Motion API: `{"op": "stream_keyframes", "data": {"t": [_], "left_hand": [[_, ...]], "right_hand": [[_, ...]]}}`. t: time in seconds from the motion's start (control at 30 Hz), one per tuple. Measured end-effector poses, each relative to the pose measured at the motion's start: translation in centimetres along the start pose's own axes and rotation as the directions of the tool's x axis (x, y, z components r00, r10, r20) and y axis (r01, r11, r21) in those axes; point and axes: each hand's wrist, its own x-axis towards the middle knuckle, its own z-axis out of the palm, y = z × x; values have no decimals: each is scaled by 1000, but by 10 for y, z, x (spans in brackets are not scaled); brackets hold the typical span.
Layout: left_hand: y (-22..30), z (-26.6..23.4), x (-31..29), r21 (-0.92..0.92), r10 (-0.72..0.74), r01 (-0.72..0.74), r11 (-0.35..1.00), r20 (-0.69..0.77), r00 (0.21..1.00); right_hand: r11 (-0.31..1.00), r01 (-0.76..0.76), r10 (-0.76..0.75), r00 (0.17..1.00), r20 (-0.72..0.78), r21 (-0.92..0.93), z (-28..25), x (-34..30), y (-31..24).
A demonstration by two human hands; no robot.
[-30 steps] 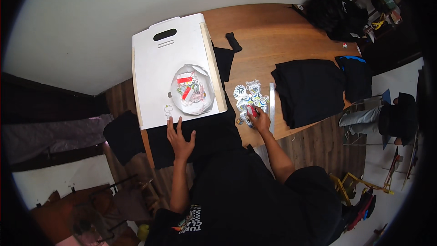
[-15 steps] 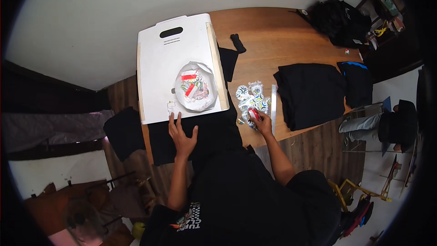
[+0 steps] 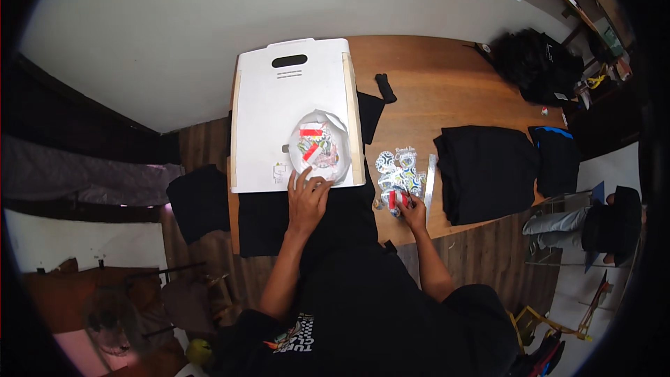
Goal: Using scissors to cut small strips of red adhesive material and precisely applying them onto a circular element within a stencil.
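Observation:
A round white container (image 3: 340, 126) with crinkled-looking sides stands on a white board (image 3: 264, 119) that has a handle slot. In the container lie red-and-white pieces (image 3: 312, 132) among patterned scraps. My left hand (image 3: 306, 204) rests at the board's near edge, fingers apart, fingertips by the container's near rim; I cannot tell whether they touch it. Between the fingers of my right hand (image 3: 416, 216) is a small red-and-white piece (image 3: 400, 200), held over a cluster of patterned cut-out stickers (image 3: 403, 171) on the wooden table. A ruler (image 3: 430, 180) lies just right of them.
Folded black cloth (image 3: 488, 174) lies right of the ruler on the wooden table (image 3: 433, 77). More black fabric (image 3: 264, 227) spreads under the board. A small black roll (image 3: 385, 88) and a black bag (image 3: 534, 66) sit farther back. Another person (image 3: 593, 220) is at far right.
My left hand has shifted right along the board's edge, closer to the container. My right hand stays by the stickers with the red-and-white piece. The whole view has shifted slightly.

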Motion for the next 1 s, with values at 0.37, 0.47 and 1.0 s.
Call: {"op": "stream_keyframes", "data": {"t": [0.37, 0.47, 1.0], "left_hand": [[26, -12, 4, -218, -66, 61, 974, -17, 998], [39, -11, 15, -346, -79, 64, 936, -30, 996], [42, -22, 46, -902, -491, 346, 258, 187, 851]], "right_hand": [[966, 60, -51, 998, -43, 250, 23, 5, -147], [910, 100, -117, 993, 17, 403, 53, -5, -205], [866, 243, -339, 927, 158, 437, 106, -18, -229]]}}
